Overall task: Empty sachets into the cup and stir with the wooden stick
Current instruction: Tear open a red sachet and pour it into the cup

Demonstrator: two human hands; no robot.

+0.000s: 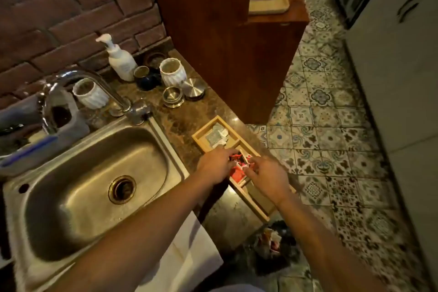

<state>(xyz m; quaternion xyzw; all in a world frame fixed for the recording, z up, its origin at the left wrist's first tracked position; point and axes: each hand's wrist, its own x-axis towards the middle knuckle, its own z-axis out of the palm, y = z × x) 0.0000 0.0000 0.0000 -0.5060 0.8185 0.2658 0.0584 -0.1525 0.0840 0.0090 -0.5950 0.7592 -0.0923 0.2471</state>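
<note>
A wooden tray (199,139) with compartments lies on the stone counter right of the sink. Its far compartment holds pale sachets (216,135). Its middle compartment holds red sachets (237,171). My left hand (216,164) and my right hand (266,176) are both over that middle compartment, fingertips pinching a red and white sachet (241,158) between them. Two white ribbed cups stand at the back: one (171,71) near the soap bottle, the other (90,92) behind the tap. No wooden stick shows.
A steel sink (94,173) with a chrome tap (78,83) fills the left. A soap pump bottle (119,58), small metal cups (172,96) and a metal lid (193,87) stand at the back. A dark bin (272,244) with torn wrappers sits on the floor. A wooden cabinet (225,42) rises behind.
</note>
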